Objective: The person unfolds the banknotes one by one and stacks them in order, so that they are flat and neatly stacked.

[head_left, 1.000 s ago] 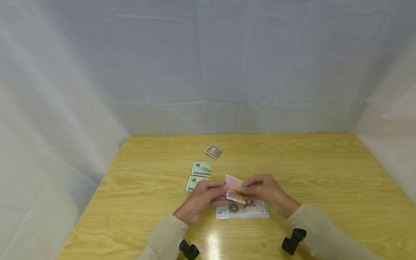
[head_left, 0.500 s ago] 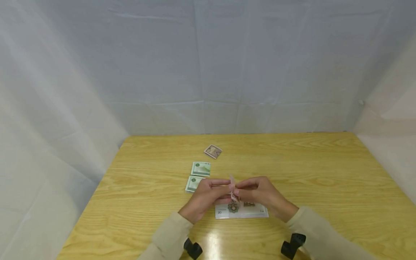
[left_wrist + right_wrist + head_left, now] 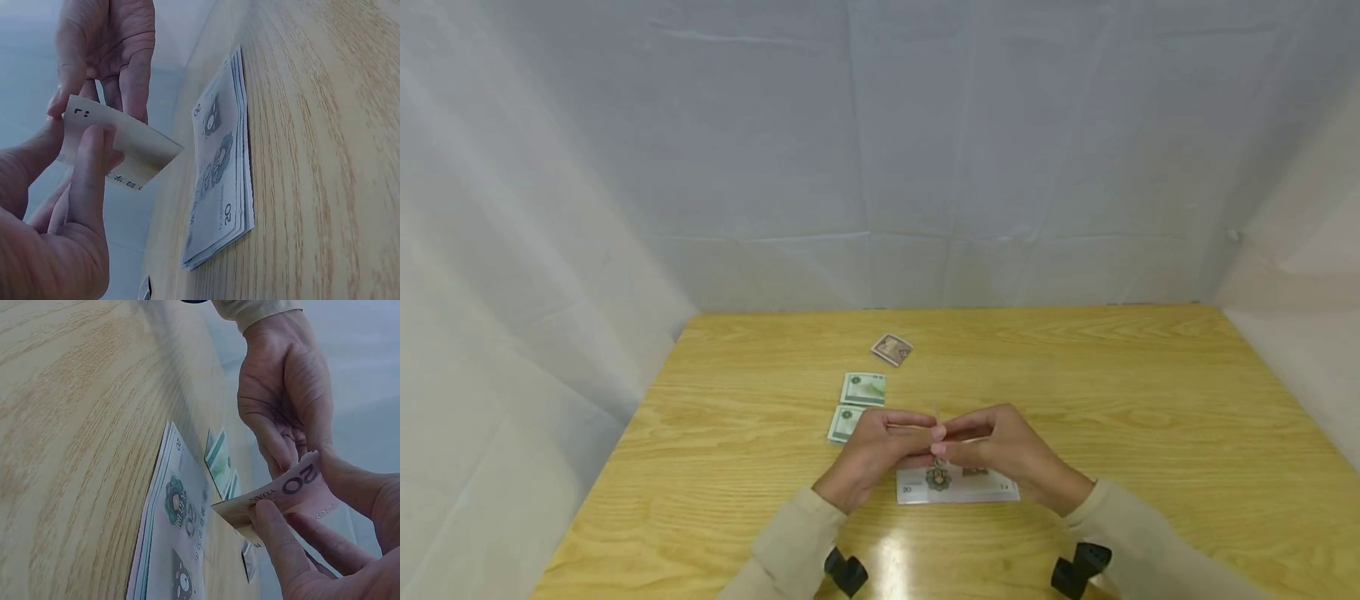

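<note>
A folded 20 yuan banknote (image 3: 281, 494) is held up between both hands above the table, edge-on and almost hidden in the head view. My left hand (image 3: 876, 450) pinches one side of it. From the other side my right hand (image 3: 1007, 450) pinches it too, and the fingertips of both hands meet in the head view. The left wrist view shows the note's pale back (image 3: 119, 140) with a fingertip pressed on it. Just below the hands lies a stack of flat banknotes (image 3: 955, 490), a 20 on top, partly covered by the hands.
Two folded green banknotes lie left of the hands, the farther one (image 3: 865, 388) in full view and the nearer one (image 3: 845, 423) partly behind the left hand. Farther back is a folded brown banknote (image 3: 892, 350). Pale sheeting (image 3: 880, 150) rises around the wooden table (image 3: 1112, 375).
The folded note has turned from face-on to edge-on toward the head camera. My right hand has moved left until its fingertips meet those of the left hand.
</note>
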The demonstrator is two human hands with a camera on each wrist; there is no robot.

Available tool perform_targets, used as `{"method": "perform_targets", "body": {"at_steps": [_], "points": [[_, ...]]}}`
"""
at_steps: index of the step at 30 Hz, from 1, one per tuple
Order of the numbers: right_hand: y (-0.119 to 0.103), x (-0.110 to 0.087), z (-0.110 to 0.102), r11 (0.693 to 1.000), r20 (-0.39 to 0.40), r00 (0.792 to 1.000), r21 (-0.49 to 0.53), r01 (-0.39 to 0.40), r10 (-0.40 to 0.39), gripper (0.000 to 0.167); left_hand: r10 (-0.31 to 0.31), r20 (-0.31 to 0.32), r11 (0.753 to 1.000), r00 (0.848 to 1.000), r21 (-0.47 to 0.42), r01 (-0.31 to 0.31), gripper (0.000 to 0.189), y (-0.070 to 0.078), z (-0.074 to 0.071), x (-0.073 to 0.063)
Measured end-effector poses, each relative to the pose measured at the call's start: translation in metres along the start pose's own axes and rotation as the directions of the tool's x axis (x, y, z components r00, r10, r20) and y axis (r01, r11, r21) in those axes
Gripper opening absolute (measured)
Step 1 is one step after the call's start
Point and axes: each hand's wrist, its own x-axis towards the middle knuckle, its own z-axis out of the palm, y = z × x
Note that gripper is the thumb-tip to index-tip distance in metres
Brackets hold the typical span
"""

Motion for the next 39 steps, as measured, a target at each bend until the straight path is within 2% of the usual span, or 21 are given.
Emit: {"method": "perform_targets", "body": {"at_steps": [6,13,16,26,34,39], "points": [[-0.004,-0.003,-0.002,1.0,0.035,0.999,0.026,0.001,-0.002,0.052,0.013,0.013,1.0,1.0,-0.007,-0.013,0.04,0.002,-0.001,-0.002],[-0.007,-0.007,-0.008,1.0,0.047,0.999,0.029,-0.003,0.002,0.056,0.004,-0.026,1.0,1.0,0.018,-0.004,0.038,0.003,0.0,-0.004],[-0.006,-0.008,-0.011,0.999,0.02,1.0,0.027,-0.019,0.018,0.055,0.012,-0.053,0.998,0.999,0.056,-0.009,0.038,0.004,0.0,-0.006],[0.001,-0.011,-0.021,0.998,-0.089,0.994,-0.025,-0.062,0.059,0.034,0.057,-0.121,0.986,0.991,0.165,-0.036,0.03,0.006,-0.004,-0.014],[0.013,-0.01,-0.029,0.994,-0.144,0.987,-0.074,-0.086,0.075,0.026,0.076,-0.12,0.975,0.99,0.218,-0.048,0.036,-0.001,-0.012,-0.014],[0.022,-0.01,-0.034,0.993,-0.14,0.988,-0.091,-0.072,0.059,0.021,0.06,-0.133,0.965,0.989,0.263,-0.023,0.034,-0.006,-0.016,-0.013]]}}
